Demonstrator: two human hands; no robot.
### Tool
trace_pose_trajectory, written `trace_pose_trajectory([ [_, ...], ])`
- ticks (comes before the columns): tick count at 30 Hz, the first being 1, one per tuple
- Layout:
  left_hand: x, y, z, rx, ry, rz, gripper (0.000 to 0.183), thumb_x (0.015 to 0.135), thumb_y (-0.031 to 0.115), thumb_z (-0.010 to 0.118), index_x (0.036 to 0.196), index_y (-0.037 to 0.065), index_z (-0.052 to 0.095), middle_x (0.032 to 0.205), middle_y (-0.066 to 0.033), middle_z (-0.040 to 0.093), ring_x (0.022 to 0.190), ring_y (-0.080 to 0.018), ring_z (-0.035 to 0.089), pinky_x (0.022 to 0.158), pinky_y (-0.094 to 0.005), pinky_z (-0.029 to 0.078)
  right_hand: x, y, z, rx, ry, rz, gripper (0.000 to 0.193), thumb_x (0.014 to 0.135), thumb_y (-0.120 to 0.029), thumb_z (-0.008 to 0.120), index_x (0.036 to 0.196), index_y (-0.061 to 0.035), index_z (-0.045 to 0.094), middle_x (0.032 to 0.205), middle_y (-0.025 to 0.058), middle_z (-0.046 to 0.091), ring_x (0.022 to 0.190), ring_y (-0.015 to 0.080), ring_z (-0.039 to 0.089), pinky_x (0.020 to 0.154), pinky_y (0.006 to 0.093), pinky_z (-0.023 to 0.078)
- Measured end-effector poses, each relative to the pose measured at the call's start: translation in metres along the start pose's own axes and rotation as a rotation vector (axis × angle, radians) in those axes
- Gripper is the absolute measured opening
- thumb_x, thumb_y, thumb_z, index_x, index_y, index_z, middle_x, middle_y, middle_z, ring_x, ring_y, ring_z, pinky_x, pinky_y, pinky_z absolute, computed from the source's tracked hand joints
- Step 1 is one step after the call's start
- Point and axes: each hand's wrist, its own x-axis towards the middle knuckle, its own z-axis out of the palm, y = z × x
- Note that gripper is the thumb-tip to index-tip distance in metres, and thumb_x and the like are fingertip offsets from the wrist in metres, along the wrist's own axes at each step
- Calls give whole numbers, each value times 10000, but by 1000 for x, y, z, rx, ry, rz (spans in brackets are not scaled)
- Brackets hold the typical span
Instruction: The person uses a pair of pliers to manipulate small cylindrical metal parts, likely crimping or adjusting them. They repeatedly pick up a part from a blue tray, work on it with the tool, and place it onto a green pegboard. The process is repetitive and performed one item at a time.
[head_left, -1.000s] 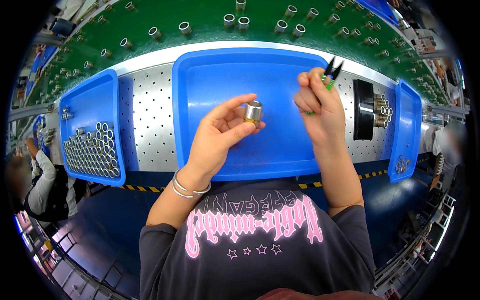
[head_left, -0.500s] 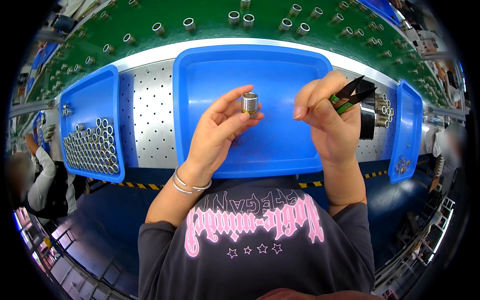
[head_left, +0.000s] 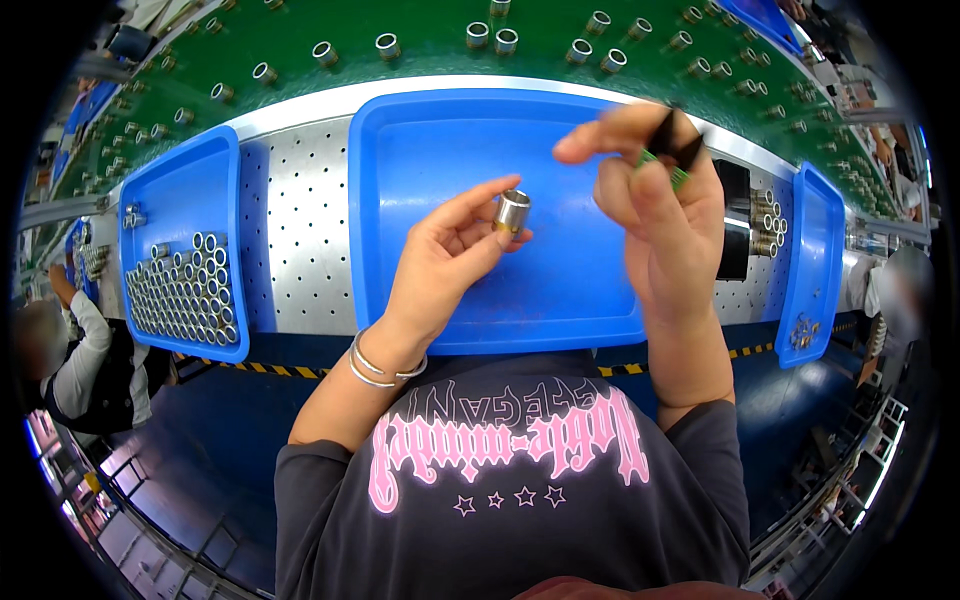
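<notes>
My left hand (head_left: pixel 440 265) pinches a short silver metal sleeve (head_left: pixel 513 208) with a brassy lower band, its open end tilted up and slightly right. It is held above a large blue tray (head_left: pixel 395 310) in front of me. My right hand (head_left: pixel 665 225), partly blurred, is raised over the tray's right side with the index finger stretched out to the left. Small snips (head_left: pixel 665 165) with black blades and green on the handle are tucked in that hand, blades pointing up. The two hands are apart.
At left, a blue tray (head_left: pixel 178 215) holds rows of metal sleeves (head_left: pixel 185 305). At right, a black box (head_left: pixel 733 215) stands beside several sleeves (head_left: pixel 770 225) and a narrow blue tray (head_left: pixel 812 230). Scattered sleeves stand on a green belt (head_left: pixel 430 70) behind. A co-worker (head_left: pixel 100 350) is at far left.
My right index finger has straightened and swung up and left, and the snips have shifted left in the hand. The sleeve has tilted and moved slightly right. The belt's sleeves have shifted slightly right.
</notes>
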Motion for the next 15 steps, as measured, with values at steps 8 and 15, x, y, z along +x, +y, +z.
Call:
trace_pose_trajectory([
  [8,-1,6,-1,-174,94,-3,467,878,94,568,1303,23,388,1072,-121,583,964,-188,591,863,-290,463,-19,28,-5,-870,-61,-10,202,760,-185,680,926,-74,653,869,78,664,696,232,633,575,290,474],
  [15,-2,5,-1,-129,84,15,441,875,76,560,1286,27,407,1086,-114,580,974,-154,583,866,-260,478,-25,32,-6,-981,-39,-5,151,757,-184,683,877,-92,676,748,63,662,630,220,625,533,291,456],
])
